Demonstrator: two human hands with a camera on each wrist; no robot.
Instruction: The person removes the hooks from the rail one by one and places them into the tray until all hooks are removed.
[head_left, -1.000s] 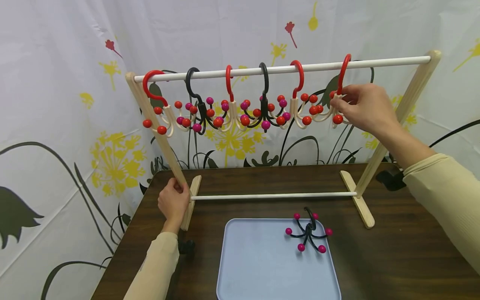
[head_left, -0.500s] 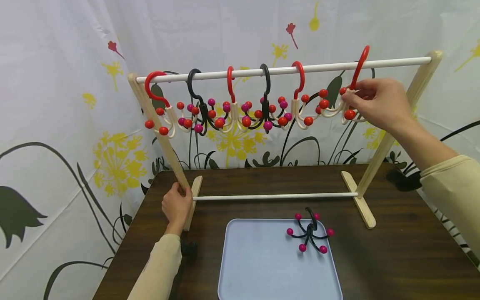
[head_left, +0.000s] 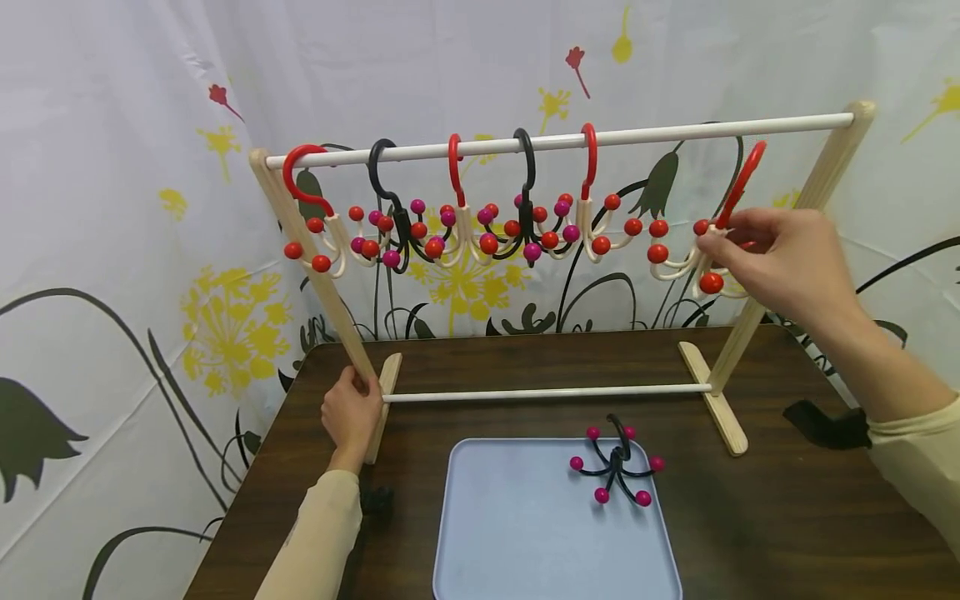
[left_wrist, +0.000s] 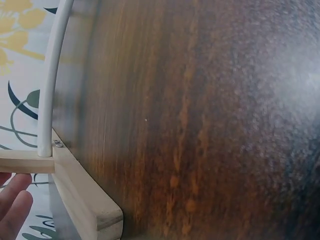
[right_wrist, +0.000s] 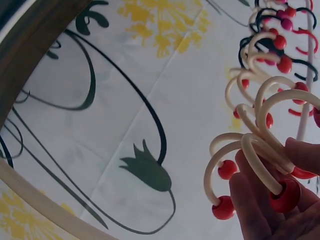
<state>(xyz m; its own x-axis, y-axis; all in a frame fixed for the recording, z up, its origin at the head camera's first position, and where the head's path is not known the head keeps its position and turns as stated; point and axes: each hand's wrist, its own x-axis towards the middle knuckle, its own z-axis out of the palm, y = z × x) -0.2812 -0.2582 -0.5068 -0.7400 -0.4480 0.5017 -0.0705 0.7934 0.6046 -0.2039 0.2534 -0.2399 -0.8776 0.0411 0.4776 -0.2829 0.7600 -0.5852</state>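
My right hand (head_left: 798,262) pinches a cream hanger with red balls and a red hook (head_left: 742,185) by its neck; the hook is below the white top rod (head_left: 690,132), apart from it. In the right wrist view the fingers hold the cream hanger (right_wrist: 257,145) between its curved arms. Five hangers with red or black hooks hang from the rod, such as the red-hooked one (head_left: 590,162) nearest my right hand. My left hand (head_left: 352,417) grips the foot of the left wooden post (head_left: 330,292); in the left wrist view its fingers (left_wrist: 15,205) touch the wood.
A pale blue tray (head_left: 555,533) lies on the dark wooden table (head_left: 810,517). On its far right corner is a black hanger with pink balls (head_left: 617,463). The stand's right foot (head_left: 716,400) rests on the table, and a patterned curtain (head_left: 135,208) is behind.
The right hand has moved right and then down with the red-hooked hanger, whose hook has come off the rod. The left hand remains on the post.
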